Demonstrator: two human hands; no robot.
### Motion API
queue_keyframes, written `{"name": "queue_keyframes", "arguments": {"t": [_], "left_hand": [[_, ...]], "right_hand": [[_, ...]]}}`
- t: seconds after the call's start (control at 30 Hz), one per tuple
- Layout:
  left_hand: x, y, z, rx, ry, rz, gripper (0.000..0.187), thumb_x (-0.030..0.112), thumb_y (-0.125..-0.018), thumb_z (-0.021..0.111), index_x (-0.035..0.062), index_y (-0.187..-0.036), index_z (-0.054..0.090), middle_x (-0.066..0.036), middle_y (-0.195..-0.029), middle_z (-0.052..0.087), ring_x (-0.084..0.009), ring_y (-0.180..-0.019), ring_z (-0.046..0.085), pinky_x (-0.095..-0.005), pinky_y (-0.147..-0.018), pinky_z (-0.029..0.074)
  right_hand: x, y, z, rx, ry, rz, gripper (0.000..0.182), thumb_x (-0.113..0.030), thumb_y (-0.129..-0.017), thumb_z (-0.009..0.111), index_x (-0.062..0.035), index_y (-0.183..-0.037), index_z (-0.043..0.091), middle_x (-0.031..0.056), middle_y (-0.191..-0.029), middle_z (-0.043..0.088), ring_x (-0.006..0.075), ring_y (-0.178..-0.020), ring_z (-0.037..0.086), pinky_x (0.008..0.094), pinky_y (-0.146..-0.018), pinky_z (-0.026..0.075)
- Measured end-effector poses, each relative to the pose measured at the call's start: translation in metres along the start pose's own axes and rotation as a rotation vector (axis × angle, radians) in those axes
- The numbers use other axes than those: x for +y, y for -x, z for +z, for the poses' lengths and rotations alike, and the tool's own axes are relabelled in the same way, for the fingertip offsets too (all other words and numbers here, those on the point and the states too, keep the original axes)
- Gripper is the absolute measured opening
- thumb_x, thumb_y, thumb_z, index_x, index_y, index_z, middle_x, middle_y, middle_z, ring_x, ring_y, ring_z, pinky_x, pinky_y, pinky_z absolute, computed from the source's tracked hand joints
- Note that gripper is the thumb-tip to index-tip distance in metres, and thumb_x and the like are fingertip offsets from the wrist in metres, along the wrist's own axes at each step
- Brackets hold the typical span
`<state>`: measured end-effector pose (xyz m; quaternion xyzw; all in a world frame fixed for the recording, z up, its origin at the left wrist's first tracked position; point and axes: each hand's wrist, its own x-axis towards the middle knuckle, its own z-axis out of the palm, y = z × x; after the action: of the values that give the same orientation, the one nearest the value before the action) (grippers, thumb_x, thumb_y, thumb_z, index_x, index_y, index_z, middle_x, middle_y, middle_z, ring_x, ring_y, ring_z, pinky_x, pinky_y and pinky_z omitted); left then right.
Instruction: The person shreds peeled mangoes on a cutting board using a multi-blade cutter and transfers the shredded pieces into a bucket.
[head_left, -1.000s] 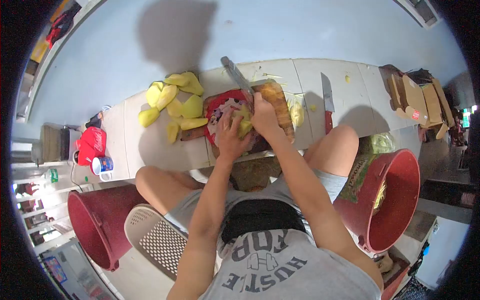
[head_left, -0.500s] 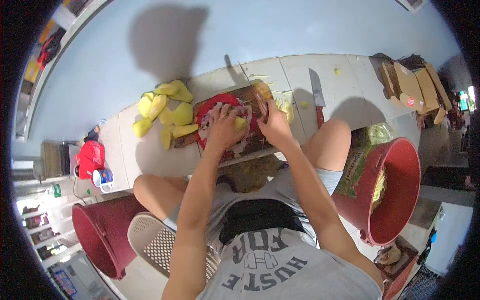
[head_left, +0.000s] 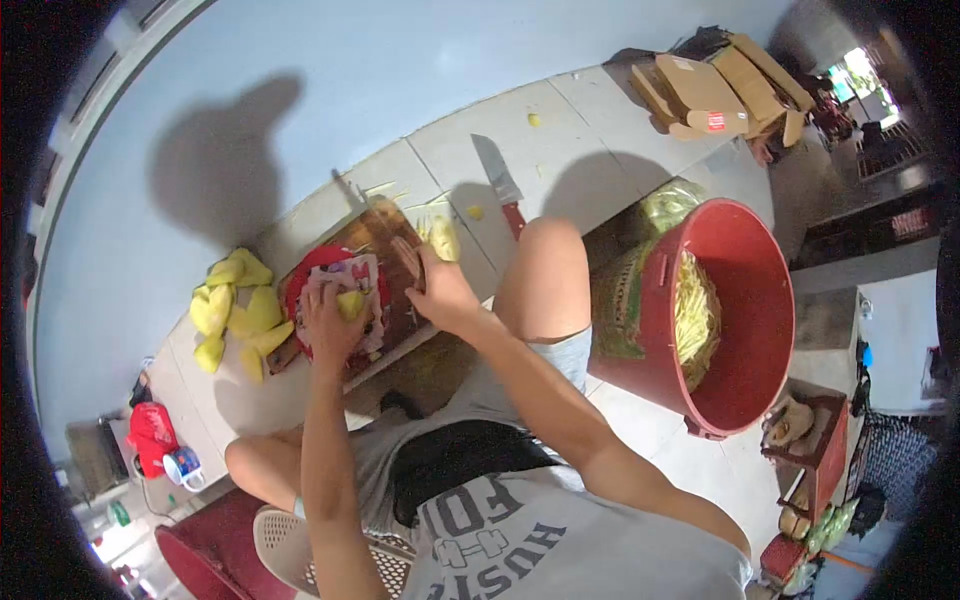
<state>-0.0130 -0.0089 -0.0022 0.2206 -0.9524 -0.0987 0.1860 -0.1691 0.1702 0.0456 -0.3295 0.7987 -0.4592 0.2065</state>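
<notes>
My left hand [head_left: 330, 318] is closed around a piece of pale yellow-green fruit [head_left: 350, 304], resting on a red and white cloth [head_left: 370, 275]. The cloth lies on a wooden cutting board [head_left: 402, 322]. Over the board's right part, my right hand [head_left: 442, 290] grips a knife, its thin blade seen nearly edge-on and hard to make out. Just beyond that hand is a sliced piece of the fruit [head_left: 444, 240]. Several peeled yellow fruit pieces [head_left: 258, 310] are heaped left of the board.
A large knife [head_left: 495, 170] lies on the tiled surface [head_left: 560, 150]. Cardboard boxes [head_left: 700, 95] are at its far right end. A red bucket [head_left: 745, 390] with yellow shreds [head_left: 695, 320] stands tilted at my right. A second red bucket [head_left: 215, 545] and a perforated basket [head_left: 285, 545] are at lower left.
My view has swung to the right, shifting the board and hands leftward in the picture and showing more of the shreds in the bucket. Both hands keep their holds over the board.
</notes>
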Motion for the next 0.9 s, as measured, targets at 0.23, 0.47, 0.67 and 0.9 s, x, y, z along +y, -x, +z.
{"name": "queue_keyframes", "arguments": {"t": [0.23, 0.47, 0.67, 0.9], "left_hand": [[0.0, 0.021, 0.002, 0.12, 0.112, -0.012, 0.053, 0.028, -0.075, 0.078, 0.0067, -0.119, 0.06, -0.018, -0.12, 0.057, -0.0402, -0.118, 0.05, -0.0529, -0.103, 0.038], [-0.022, 0.01, -0.026, -0.209, 0.278, 0.108, 0.055, 0.024, -0.07, 0.076, 0.0098, -0.121, 0.062, -0.013, -0.13, 0.057, -0.0373, -0.127, 0.047, -0.0518, -0.106, 0.037], [-0.024, 0.013, -0.026, -0.181, 0.126, 0.258, 0.059, 0.034, -0.071, 0.078, 0.0169, -0.125, 0.063, -0.011, -0.133, 0.055, -0.0359, -0.131, 0.044, -0.0514, -0.109, 0.035], [-0.022, 0.025, -0.042, 0.001, 0.067, 0.241, 0.055, 0.035, -0.071, 0.08, 0.0151, -0.12, 0.065, -0.013, -0.133, 0.055, -0.0373, -0.128, 0.046, -0.053, -0.107, 0.036]], "right_hand": [[-0.007, 0.005, 0.006, 0.014, 0.004, -0.005, 0.057, -0.008, -0.077, 0.074, -0.0004, -0.126, 0.045, 0.02, -0.077, 0.065, 0.0387, -0.076, 0.067, 0.0459, -0.07, 0.052], [-0.02, 0.012, 0.001, -0.015, 0.145, -0.064, 0.058, -0.022, -0.08, 0.077, -0.0007, -0.127, 0.051, 0.0242, -0.082, 0.066, 0.0431, -0.078, 0.065, 0.048, -0.073, 0.052], [-0.03, 0.022, 0.011, -0.096, 0.192, -0.139, 0.04, -0.03, -0.089, 0.068, 0.0039, -0.103, 0.052, 0.0303, -0.087, 0.065, 0.0507, -0.091, 0.063, 0.0541, -0.079, 0.05], [-0.03, 0.033, 0.03, -0.313, 0.231, -0.054, 0.036, -0.032, -0.096, 0.06, 0.0013, -0.105, 0.051, 0.0278, -0.087, 0.065, 0.0498, -0.086, 0.063, 0.0554, -0.075, 0.048]]}}
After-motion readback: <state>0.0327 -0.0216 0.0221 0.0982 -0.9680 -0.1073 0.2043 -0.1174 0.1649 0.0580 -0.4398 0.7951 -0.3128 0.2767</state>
